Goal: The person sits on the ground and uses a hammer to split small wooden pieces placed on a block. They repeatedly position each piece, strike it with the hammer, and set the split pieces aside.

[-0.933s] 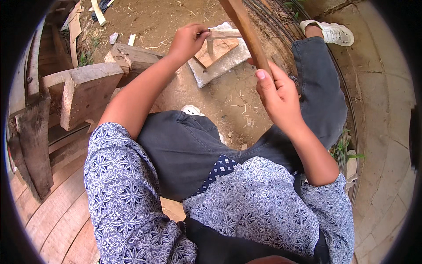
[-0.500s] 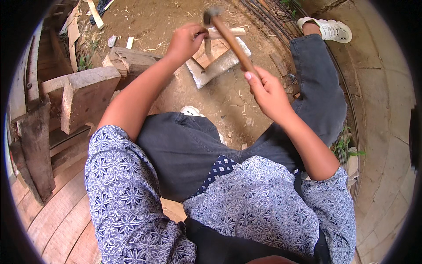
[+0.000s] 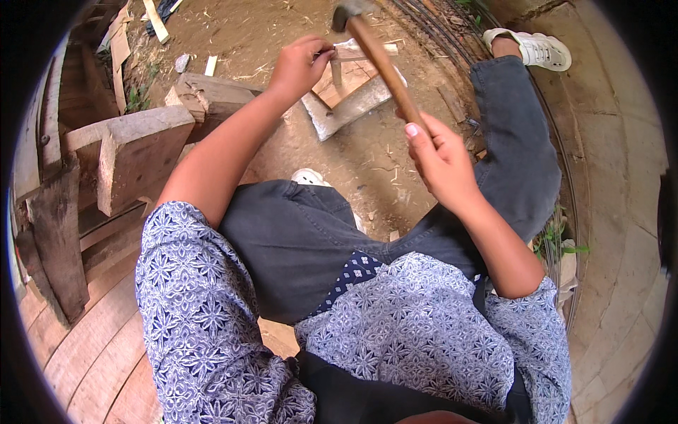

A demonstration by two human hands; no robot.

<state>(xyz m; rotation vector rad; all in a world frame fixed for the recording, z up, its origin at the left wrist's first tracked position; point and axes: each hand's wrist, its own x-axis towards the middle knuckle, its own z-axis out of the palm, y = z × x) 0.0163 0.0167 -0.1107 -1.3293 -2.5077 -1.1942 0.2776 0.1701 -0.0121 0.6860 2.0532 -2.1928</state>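
On the bare dirt ground, seen from above the person's lap:

Ground (image 3: 367, 162): brown packed earth with chips and scraps; its far edge is lost in the dark rim of the view.

Timber at left (image 3: 134, 159): thick weathered beams and boards, partly cut off by the left rim; how they join is hard to make out.

Right leg (image 3: 512, 141): stretched out in dark trousers, ending in a white shoe (image 3: 533, 48) near the top edge.

Other shoe (image 3: 311, 177): only its white toe shows, the rest hidden behind the left knee.

Wood pieces (image 3: 349, 99): pale flat boards lying crossed on the ground ahead of the knees, partly hidden by the left hand and the hammer handle.

Hammer (image 3: 385, 67): long axis runs diagonally, from the grip at lower right up to the head at upper left; the dark metal head (image 3: 347, 12) is clipped by the top edge and hangs above the boards.

Right hand (image 3: 441, 159): forearm raised from lower right, fingers wrapped tight around the lower end of the wooden handle, thumb laid along it.

Left hand (image 3: 300, 67): arm reaching straight forward, fingertips pinched together at the top of the boards; what they pinch is too small to tell.
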